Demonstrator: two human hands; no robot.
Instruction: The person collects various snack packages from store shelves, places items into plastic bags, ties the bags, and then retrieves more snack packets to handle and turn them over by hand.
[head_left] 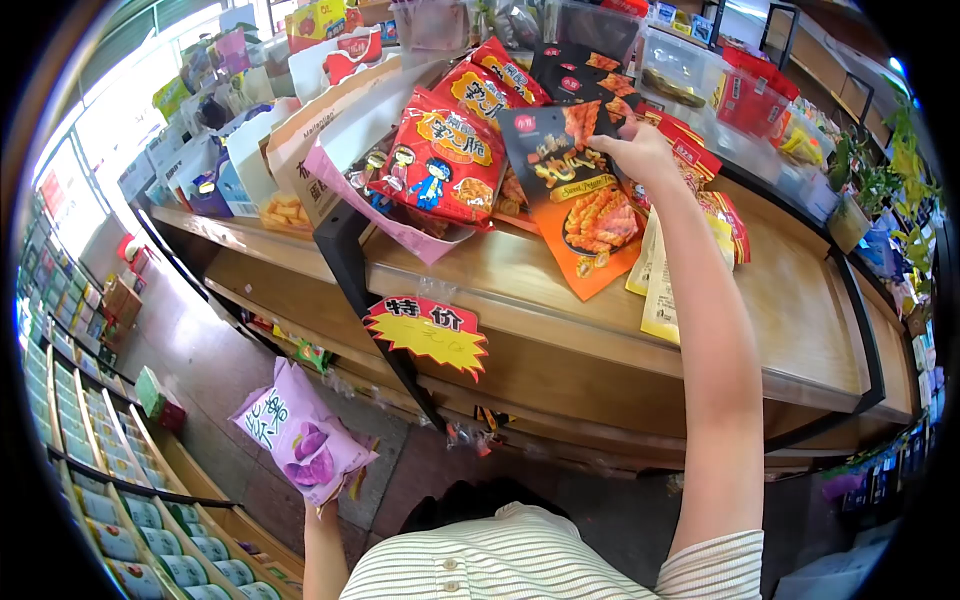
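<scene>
My left hand (321,511), low at the left, is closed on the bottom end of a purple snack bag (304,436) with purple sweet potatoes printed on it; the bag hides most of the fingers. My right hand (645,150) reaches over the shelf and pinches the top right corner of a black and orange snack bag (585,215). That bag stands tilted, its front facing me. Left of it, red snack bags (440,160) with cartoon figures lie in a pink-edged carton (350,190). Yellow and red packets (665,280) lie partly behind my right forearm.
A price sign (428,333) hangs from the wooden shelf's front edge (560,330), beside a black metal upright (350,270). Clear plastic bins (680,65) line the back. Shelves of cans (160,540) stand at the lower left, next to the tiled floor (200,360).
</scene>
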